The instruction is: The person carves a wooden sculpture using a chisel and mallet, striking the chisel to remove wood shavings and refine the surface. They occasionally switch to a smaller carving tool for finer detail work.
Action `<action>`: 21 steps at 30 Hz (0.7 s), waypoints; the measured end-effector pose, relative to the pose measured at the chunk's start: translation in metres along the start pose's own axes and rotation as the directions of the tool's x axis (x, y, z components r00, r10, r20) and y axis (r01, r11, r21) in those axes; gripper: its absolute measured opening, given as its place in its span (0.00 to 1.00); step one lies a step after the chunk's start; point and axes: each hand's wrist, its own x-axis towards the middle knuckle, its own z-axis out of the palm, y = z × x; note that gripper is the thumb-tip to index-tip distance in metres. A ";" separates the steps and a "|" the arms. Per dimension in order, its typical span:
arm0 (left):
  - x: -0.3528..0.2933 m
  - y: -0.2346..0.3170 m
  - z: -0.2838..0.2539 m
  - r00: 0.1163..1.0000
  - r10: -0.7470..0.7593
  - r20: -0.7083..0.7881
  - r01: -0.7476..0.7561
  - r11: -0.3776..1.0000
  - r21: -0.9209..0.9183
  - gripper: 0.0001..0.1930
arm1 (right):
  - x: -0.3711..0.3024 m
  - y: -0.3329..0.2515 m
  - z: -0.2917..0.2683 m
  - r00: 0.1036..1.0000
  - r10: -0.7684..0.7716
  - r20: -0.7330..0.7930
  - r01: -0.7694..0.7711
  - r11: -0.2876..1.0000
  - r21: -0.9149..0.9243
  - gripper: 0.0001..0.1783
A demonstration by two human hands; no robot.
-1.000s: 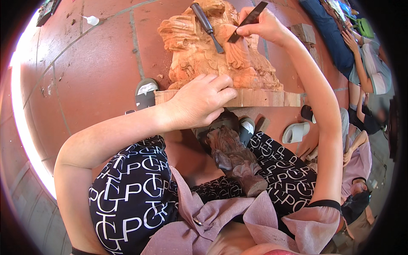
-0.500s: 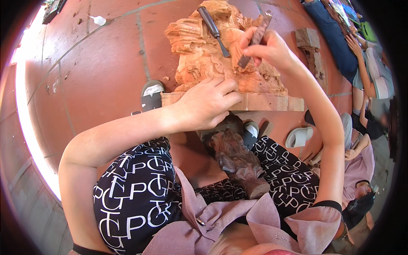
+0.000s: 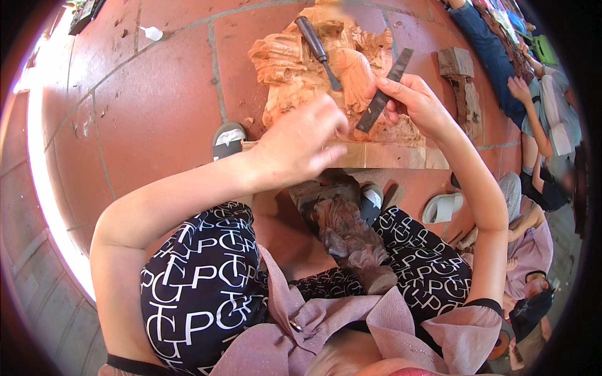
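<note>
A pale orange wood carving (image 3: 285,84) with deep folds and ridges stands in front of me on a flat wooden base (image 3: 392,155). My right hand (image 3: 415,103) grips a flat, dark strip (image 3: 385,94) with straight edges, slanted over the carving's right side; whether it is a file or another flat tool I cannot tell. My left hand (image 3: 301,141), slightly blurred, hovers over the near left part of the carving, its thumb apart from loosely curled fingers and nothing visible in it. On top of the carving lies a chisel (image 3: 318,50) with a dark handle.
Between my legs a dark carved wooden piece (image 3: 351,235) props up near the base. Rough wood blocks (image 3: 456,62) stand to the right on the tiled floor (image 3: 157,94). A white slipper (image 3: 442,208) and a small white bottle (image 3: 152,32) lie about. Other people sit at the right.
My left hand has lifted off the carving's near edge. My right hand has moved slightly down and right, turning the dark strip so that its flat face shows.
</note>
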 end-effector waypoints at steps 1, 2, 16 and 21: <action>0.004 0.001 -0.005 0.993 -0.101 -0.066 0.095 0.992 -0.086 0.16 | -0.001 -0.003 -0.001 1.000 0.013 0.022 -0.013 1.000 0.000 0.21; 0.007 0.004 -0.012 0.970 -0.209 -0.125 0.187 0.968 -0.166 0.15 | 0.000 -0.007 0.003 0.999 0.018 0.051 -0.018 1.000 0.003 0.22; 0.028 0.015 -0.008 0.942 0.325 -0.080 -0.306 0.934 0.187 0.16 | -0.019 -0.008 0.039 0.914 0.160 0.373 -0.228 0.963 0.145 0.15; 0.027 0.024 -0.003 0.933 0.359 -0.021 -0.352 0.925 0.143 0.17 | -0.036 -0.008 0.045 0.915 0.195 0.354 -0.237 0.968 0.079 0.16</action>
